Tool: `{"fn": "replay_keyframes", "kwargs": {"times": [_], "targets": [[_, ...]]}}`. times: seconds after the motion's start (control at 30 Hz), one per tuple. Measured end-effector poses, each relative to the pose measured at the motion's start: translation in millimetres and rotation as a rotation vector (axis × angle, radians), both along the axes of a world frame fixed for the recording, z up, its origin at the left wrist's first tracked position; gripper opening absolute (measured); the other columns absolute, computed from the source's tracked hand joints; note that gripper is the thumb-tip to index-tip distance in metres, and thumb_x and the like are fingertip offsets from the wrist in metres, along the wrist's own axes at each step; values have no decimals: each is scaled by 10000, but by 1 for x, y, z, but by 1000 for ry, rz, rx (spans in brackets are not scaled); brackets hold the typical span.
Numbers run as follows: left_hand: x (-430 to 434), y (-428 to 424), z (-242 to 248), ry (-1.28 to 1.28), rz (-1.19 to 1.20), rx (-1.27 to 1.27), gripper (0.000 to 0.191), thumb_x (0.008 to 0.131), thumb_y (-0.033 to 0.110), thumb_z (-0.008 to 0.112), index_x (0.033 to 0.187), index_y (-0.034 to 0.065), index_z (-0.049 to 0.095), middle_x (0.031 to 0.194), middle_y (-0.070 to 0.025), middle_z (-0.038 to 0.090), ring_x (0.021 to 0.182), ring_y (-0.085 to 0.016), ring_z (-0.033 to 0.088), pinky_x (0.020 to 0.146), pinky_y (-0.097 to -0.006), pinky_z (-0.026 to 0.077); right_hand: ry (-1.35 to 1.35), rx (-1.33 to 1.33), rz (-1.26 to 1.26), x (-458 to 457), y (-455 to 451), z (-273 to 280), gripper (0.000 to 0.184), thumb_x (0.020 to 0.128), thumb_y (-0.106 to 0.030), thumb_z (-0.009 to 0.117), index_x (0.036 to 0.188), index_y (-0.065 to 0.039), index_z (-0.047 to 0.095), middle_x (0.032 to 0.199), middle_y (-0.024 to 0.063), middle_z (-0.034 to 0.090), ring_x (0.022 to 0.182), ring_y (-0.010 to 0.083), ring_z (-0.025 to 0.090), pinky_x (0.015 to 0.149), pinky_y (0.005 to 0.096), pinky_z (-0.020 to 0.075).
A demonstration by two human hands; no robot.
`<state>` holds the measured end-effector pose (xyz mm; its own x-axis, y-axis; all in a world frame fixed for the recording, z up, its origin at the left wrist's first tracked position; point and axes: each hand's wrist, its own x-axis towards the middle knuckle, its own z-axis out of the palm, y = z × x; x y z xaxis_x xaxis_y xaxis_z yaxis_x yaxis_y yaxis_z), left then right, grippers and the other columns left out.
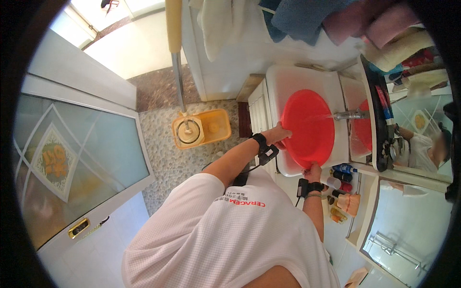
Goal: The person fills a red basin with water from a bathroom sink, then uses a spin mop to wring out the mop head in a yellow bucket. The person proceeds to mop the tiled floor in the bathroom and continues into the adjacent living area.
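Note:
A red plastic basin (309, 126) sits tilted in the white washbasin (279, 81). My left hand (278, 136) grips its near left rim, thumb over the edge and the fingers mostly hidden beneath. On the rim's lower side, my right hand (312, 172) holds on as well. Water runs from the chrome faucet (351, 114) into the red basin. How much water lies inside is hard to tell. Both wrists wear black straps with small boxes.
A yellow mop bucket (225, 124) with a mop (178, 79) stands on the pebble-patterned floor. Bottles (342, 174) crowd a shelf right of my right hand. Towels (302, 18) hang above the washbasin. A black ledge (378, 144) runs below the mirror (417, 122). A frosted glass door (86, 144) is at left.

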<state>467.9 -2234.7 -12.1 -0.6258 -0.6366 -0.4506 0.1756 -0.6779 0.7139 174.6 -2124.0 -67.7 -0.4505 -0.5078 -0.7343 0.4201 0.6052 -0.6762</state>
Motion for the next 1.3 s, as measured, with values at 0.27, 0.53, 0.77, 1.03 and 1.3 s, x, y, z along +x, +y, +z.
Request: {"fn": "replay_keyframes", "kwargs": {"times": [0.27, 0.53, 0.77, 1.03, 1.3], "targets": [[8, -2, 11, 1, -41, -8, 673, 806, 247, 618, 1352, 106, 252, 1145, -118, 520, 884, -264, 632, 696, -398, 581, 107, -39, -38, 18, -1, 8, 105, 808, -161, 571, 858, -80, 527, 671, 92, 559, 475, 211, 482, 406, 345, 430], [-3, -5, 12, -13, -86, 24, 749, 789, 244, 613, 1403, 178, 189, 1221, -98, 496, 903, -273, 636, 748, -426, 584, 40, -16, -70, 13, 4, 6, 181, 816, -198, 570, 929, -61, 533, 694, 106, 561, 471, 223, 508, 389, 342, 439], [-7, -5, -1, -20, -48, 53, 613, 823, 196, 564, 1369, 173, 285, 1131, -96, 571, 835, -254, 663, 771, -407, 571, 60, 10, -103, 27, 0, 24, 191, 816, -159, 560, 963, -50, 502, 711, 128, 535, 456, 242, 488, 383, 362, 451], [-4, -7, 9, -68, -75, 59, 550, 831, 218, 562, 1330, 141, 345, 1115, -99, 568, 851, -250, 654, 784, -408, 565, 55, -1, -96, 29, -1, 26, 184, 817, -150, 560, 955, -46, 496, 700, 123, 529, 456, 241, 490, 375, 351, 436], [-5, -7, 7, -45, -79, 51, 520, 838, 216, 559, 1310, 147, 352, 1090, -83, 563, 855, -242, 652, 786, -407, 566, 76, 30, -94, 23, -1, 15, 122, 820, -152, 543, 873, -52, 498, 634, 108, 502, 435, 237, 481, 366, 344, 426]]}}
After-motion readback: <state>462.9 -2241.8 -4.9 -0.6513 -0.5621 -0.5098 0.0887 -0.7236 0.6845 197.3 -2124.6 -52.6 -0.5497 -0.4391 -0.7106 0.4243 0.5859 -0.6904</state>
